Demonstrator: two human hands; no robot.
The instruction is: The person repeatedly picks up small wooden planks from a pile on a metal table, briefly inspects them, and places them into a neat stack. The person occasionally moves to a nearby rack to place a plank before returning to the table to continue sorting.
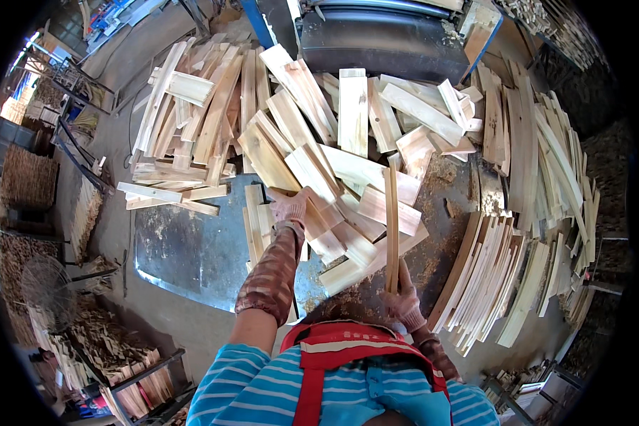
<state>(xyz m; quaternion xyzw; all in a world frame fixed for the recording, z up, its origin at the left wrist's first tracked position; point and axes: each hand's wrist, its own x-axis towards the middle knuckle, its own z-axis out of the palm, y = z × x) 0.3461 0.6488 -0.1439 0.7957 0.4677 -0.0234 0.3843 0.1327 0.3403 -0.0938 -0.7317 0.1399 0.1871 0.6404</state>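
My left hand [289,206], in a pale work glove below a brown patterned sleeve, reaches into the middle of a loose pile of wooden boards. Its fingers close around the near end of a yellowish wooden board [268,162] that slants away to the left. Close to my body on the right, my gloved right hand [405,307] grips the lower end of a narrow wooden strip [392,227]. That strip points away from me, over the pile. Shorter boards [326,238] lie crosswise between my two hands.
The boards rest on a dark metal table [184,248] scattered with sawdust. A neat row of thin strips [476,273] stands at the right. Longer planks [192,106] are heaped at the far left. A machine with a dark, wide surface [383,46] stands behind. A fan [48,284] is at left.
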